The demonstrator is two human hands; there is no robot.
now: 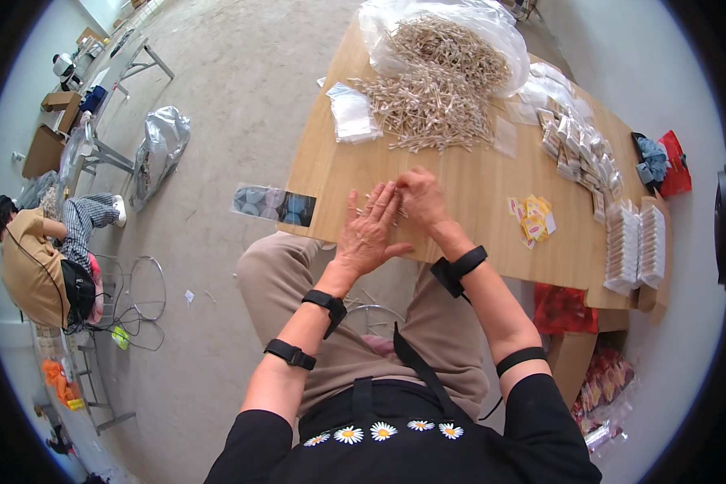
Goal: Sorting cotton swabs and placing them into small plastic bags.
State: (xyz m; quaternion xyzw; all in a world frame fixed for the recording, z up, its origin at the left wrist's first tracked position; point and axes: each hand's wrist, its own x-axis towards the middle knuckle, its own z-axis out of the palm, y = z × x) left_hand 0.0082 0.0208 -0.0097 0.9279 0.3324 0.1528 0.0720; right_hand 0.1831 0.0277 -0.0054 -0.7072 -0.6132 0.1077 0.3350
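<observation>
Near the front edge of the wooden table point(468, 230), my left hand point(367, 231) lies flat with its fingers stretched out over a small bunch of cotton swabs point(400, 211). Right beside it, my right hand point(422, 196) is closed, its fingertips pinching at that same bunch; some of the swabs are hidden beneath my fingers. Farther back lies a big heap of loose cotton swabs point(436, 105), part of it spilling from a clear plastic bag point(504, 40). Small clear bags point(352, 113) sit to the left of the heap.
Yellow cards point(534, 218) lie right of my hands. Beyond them are filled swab packets point(577, 153) and upright stacked packs point(621, 246) in a carton. A patterned sheet point(274, 205) overhangs the left edge. At far left, another person point(36, 262) sits by a bench.
</observation>
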